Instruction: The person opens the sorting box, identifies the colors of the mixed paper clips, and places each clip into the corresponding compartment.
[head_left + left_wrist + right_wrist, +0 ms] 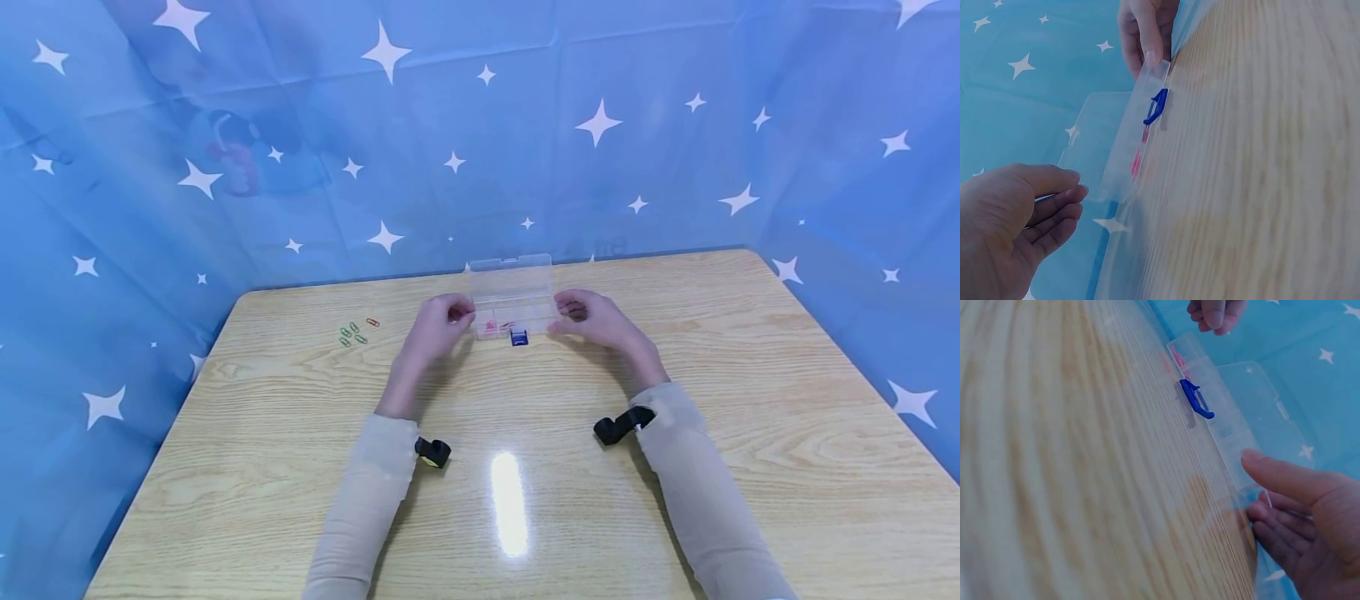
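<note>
A clear plastic compartment box [525, 315] stands on the table with its transparent lid [512, 279] raised behind it. Small pinkish-red pieces [490, 326] lie in its left part; their kind is too small to tell. At the box's front is a blue latch [519, 337]. My right hand [1310, 519] grips the box's right end, thumb on the near side and fingers beyond the edge. My left hand [1019, 219] is at the left end beside the lid, its fingers loosely bent; whether the fingertips touch the lid is hard to tell.
Several green paper clips [355, 327] and a red paper clip [372, 322] lie on the wooden table [300, 467], left of the box. A blue star-patterned cloth [480, 142] hangs right behind the table's far edge.
</note>
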A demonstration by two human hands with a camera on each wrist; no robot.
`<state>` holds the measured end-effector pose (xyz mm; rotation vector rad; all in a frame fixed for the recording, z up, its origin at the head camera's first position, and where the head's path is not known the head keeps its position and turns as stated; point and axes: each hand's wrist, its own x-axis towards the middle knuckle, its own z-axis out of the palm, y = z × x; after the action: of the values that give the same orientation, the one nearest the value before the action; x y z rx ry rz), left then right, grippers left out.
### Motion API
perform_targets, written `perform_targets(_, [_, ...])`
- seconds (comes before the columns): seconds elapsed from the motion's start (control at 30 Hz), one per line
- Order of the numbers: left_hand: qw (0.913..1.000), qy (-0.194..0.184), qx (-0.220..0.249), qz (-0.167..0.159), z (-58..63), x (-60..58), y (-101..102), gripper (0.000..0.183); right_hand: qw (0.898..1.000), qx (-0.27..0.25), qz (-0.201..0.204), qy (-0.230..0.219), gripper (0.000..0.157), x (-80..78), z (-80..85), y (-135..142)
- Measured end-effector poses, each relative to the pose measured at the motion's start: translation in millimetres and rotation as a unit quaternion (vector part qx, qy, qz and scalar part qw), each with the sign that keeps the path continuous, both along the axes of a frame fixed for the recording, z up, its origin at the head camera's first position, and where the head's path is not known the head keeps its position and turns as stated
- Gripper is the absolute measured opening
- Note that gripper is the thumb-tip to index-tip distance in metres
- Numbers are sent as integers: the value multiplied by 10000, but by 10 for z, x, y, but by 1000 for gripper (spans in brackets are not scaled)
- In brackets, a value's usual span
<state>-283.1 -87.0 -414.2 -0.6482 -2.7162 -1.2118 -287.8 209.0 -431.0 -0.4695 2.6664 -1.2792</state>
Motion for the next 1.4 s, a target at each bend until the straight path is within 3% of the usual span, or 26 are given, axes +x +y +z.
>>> perform_targets(0.27, [9997,-149,-91,194,27,15,-170,15,10000,39,-10,3,69,7,9,0])
perform_targets(0.7, [9991,46,-210,356,0,6,-521,15,9999,124,47,-41,71,-7,-9,-3])
perform_targets(1.4, [9951,2,-603,784,7,-51,-1128,22,9999,125,18,-34,70,4,1,0])
